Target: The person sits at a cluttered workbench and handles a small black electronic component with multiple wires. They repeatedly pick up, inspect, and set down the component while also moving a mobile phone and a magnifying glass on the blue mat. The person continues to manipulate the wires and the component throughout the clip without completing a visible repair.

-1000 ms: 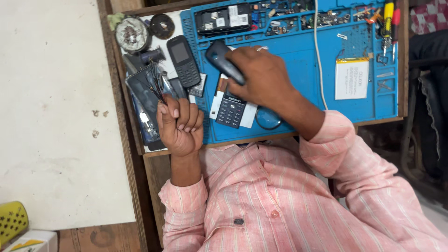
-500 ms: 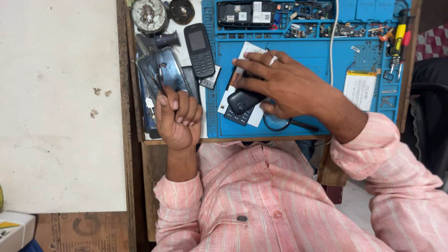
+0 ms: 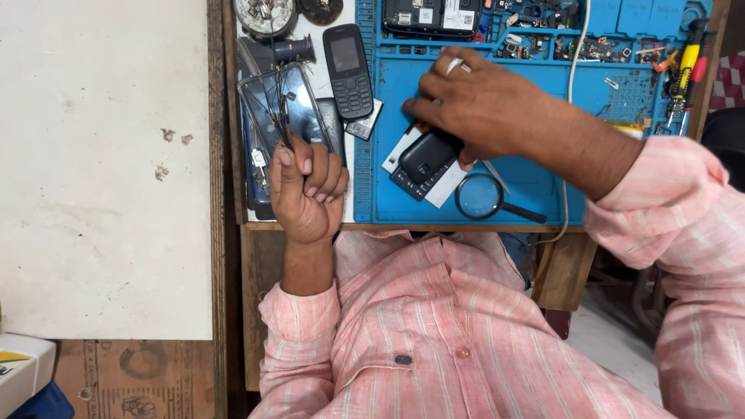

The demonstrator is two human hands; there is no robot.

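Shifted a little since half a second ago: right hand [image 3: 481, 105] now lying flatter over the small black rounded phone shell [image 3: 428, 155], pressing it down onto the dark keypad phone body [image 3: 410, 183] and the white card [image 3: 446, 186] beneath, on the blue silicone repair mat [image 3: 543, 186]. Fingers bent downward and together around the shell's upper edge — thumb tucked under, ring visible on one finger. Left hand [image 3: 306, 190] much as before, curled in a loose fist at the bench's near edge, fingertips folded into the palm, thumb pinching thin dark wires [image 3: 281, 116] that run up over a black-framed glass phone screen [image 3: 279, 105]. Just below the right hand, a black-handled round magnifying glass [image 3: 479, 196] lying flat on the mat. Well apart — near the mat's left border — a black candy-bar keypad phone [image 3: 347, 70] face up. Along the far compartments, small circuit parts; at the right end, yellow-and-red handled screwdrivers [image 3: 687, 62]. Pink striped shirt sleeves [image 3: 675, 225] on both arms.
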